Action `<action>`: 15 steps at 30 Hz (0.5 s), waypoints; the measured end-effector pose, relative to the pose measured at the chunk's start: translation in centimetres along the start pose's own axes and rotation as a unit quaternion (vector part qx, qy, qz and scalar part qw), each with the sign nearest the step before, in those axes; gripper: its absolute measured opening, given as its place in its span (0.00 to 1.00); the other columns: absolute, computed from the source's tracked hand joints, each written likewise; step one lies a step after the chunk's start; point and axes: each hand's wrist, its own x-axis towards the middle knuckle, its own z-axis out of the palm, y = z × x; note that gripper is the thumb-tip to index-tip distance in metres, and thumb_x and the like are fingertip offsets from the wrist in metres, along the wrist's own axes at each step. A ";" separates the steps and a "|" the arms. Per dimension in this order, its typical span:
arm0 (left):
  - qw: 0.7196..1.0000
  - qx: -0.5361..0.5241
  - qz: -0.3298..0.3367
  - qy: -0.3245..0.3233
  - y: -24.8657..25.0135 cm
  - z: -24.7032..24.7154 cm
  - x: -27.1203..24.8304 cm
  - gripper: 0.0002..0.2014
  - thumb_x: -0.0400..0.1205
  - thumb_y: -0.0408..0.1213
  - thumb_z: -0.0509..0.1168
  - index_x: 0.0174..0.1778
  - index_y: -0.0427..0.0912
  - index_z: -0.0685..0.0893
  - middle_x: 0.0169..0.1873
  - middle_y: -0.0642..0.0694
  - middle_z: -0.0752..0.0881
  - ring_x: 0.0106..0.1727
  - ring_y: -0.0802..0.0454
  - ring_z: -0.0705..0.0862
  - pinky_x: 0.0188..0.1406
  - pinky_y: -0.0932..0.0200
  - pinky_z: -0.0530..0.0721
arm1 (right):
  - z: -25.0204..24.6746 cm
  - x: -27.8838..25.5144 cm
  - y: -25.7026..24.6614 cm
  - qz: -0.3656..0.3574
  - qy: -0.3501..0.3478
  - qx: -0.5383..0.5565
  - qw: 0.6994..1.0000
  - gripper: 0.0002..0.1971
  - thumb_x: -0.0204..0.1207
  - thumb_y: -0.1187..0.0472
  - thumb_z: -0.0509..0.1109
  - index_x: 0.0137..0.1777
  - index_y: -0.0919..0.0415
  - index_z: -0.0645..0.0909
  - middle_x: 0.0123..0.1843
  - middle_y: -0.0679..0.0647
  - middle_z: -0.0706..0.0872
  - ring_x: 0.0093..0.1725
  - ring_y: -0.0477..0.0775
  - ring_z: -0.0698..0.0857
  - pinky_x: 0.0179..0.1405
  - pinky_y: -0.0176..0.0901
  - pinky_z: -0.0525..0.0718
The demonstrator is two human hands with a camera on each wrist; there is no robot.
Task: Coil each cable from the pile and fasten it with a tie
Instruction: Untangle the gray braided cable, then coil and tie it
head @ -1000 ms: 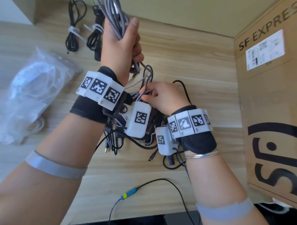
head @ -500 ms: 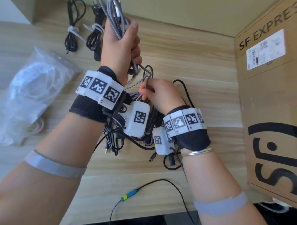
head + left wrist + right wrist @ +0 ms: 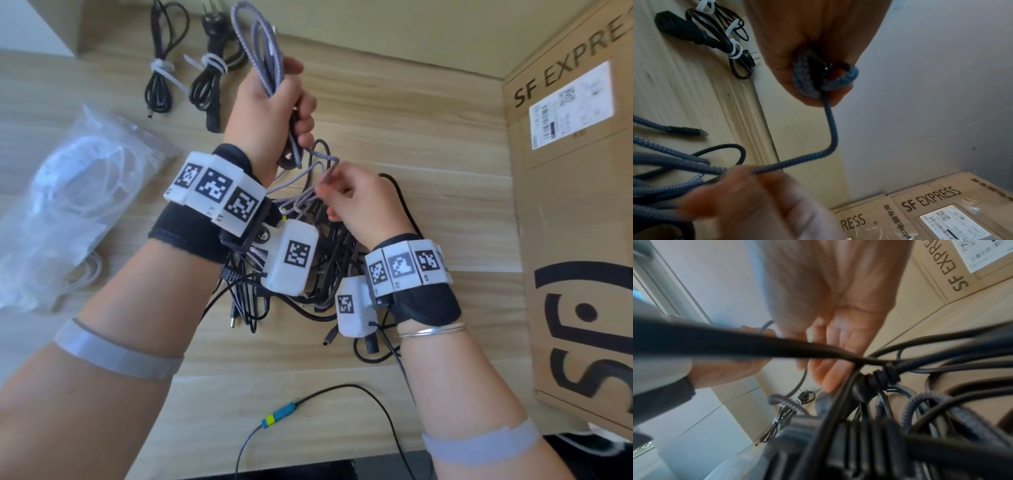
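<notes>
wrists: black wraps [image 3: 191,229], white marker blocks [image 3: 219,192] | forearms: grey bands [image 3: 116,356] | right: silver bangle [image 3: 431,330]

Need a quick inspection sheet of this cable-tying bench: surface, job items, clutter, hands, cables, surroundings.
Surface: light wood-grain table, in use.
Job's things: grey braided cable, part coiled; tangled pile of black cables; two black cables already tied with white ties at the far edge.
Clutter: clear plastic bag holding white strands, on the left.
Grippers: left hand grips the braided coil, raised; right hand pinches the braided cable's free run above the pile.
Cables: thin black lead with a blue and green connector near the front edge.
Surroundings: SF EXPRESS cardboard box at right; plain wall behind.
</notes>
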 end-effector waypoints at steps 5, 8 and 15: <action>0.999 -0.026 0.041 0.017 0.3 0.0 0.1 0.08 0.83 0.25 0.47 0.47 0.39 0.69 0.19 0.52 0.72 0.18 0.57 0.66 0.17 0.65 0.67 | -0.4 0.3 -0.8 -0.009 -0.205 -0.149 0.967 0.08 0.73 0.52 0.73 0.49 0.54 0.87 0.44 0.48 0.87 0.39 0.41 0.81 0.39 0.31 0.74; 0.999 -0.011 0.031 0.039 0.1 -0.3 0.4 0.08 0.82 0.25 0.47 0.49 0.40 0.69 0.19 0.52 0.72 0.19 0.57 0.67 0.17 0.65 0.67 | -0.1 0.6 -0.4 -0.034 -0.171 -0.158 0.972 0.04 0.77 0.58 0.69 0.45 0.53 0.86 0.41 0.45 0.86 0.42 0.44 0.82 0.41 0.37 0.73; 0.992 0.104 0.063 -0.046 -0.5 -0.4 -0.1 0.07 0.83 0.27 0.52 0.53 0.41 0.70 0.23 0.52 0.81 0.24 0.55 0.77 0.28 0.57 0.80 | 0.6 0.0 -0.2 -0.105 0.017 -0.025 0.994 0.06 0.79 0.64 0.64 0.46 0.58 0.83 0.35 0.44 0.85 0.28 0.38 0.76 0.40 0.43 0.79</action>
